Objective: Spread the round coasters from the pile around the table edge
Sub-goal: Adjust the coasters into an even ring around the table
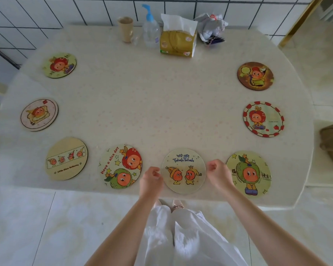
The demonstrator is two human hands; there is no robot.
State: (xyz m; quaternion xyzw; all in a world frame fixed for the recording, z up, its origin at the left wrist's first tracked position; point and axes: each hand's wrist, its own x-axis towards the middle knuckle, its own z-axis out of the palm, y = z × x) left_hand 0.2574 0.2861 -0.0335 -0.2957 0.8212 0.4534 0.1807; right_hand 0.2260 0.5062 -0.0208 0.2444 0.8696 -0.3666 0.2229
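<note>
My left hand (150,178) and right hand (217,172), loosely curled and empty, flank the six-o'clock "We are Twinkle Twinkle" coaster (183,170); "Have a nice day" coaster (120,167) at seven.

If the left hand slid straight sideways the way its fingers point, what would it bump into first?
Probably the "we are Twinkle Twinkle" coaster. The left hand sits right beside its left edge, fingers curled toward it. Whether they already touch the rim is hard to tell.
</note>
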